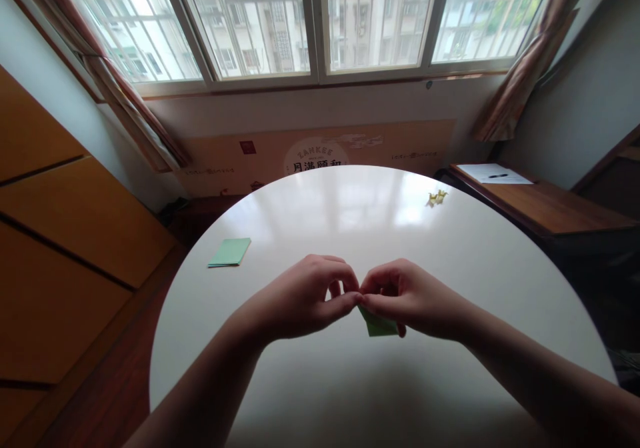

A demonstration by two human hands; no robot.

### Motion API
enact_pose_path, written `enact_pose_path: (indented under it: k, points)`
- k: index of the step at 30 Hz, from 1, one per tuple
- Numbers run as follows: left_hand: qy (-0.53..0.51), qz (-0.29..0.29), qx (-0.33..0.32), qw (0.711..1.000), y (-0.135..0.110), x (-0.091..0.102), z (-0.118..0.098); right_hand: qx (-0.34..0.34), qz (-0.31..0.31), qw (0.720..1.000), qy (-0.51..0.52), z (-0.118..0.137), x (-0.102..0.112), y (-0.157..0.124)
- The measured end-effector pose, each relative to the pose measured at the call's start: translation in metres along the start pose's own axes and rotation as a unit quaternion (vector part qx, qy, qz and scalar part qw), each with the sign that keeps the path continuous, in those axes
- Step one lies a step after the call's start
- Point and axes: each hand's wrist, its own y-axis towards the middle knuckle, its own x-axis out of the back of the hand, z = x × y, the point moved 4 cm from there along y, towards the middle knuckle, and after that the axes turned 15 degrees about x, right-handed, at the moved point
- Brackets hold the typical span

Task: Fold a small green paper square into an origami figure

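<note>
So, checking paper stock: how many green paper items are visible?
2. A flat green stack lies at the table's left edge; a folded green piece is pinched between the left hand and right hand. More may be hidden.

The small green folded paper piece (380,327) is mostly hidden behind the pinching fingers (386,303). At one o'clock on the round white tabletop (320,228), tiny yellow paper shapes (437,198) are too small to tell.

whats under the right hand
A folded green paper pokes out beneath the right hand, which pinches it with the left hand over the white table. Fingers cover its upper part.
</note>
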Motion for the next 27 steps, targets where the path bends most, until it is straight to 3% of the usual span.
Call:
enact_pose_path:
  k: [8, 17, 23, 27]
  points:
    - [-0.037, -0.007, 0.023, 0.999, 0.005, -0.002, 0.006, -0.005, -0.014, 0.999, -0.052, 0.006, -0.001, -0.001]
    - [-0.131, -0.118, 0.067, 0.982, 0.003, 0.02, 0.016, -0.009, -0.04, 0.999, -0.029, 0.005, 0.006, -0.001]
    - [-0.158, -0.054, 0.018, 0.986, 0.002, 0.01, 0.006, 0.006, -0.037, 0.999, 0.031, 0.003, 0.006, -0.001]
    - [-0.196, -0.039, 0.027, 0.98, 0.003, 0.008, 0.008, 0.026, -0.043, 0.996, 0.068, 0.004, 0.005, 0.0]
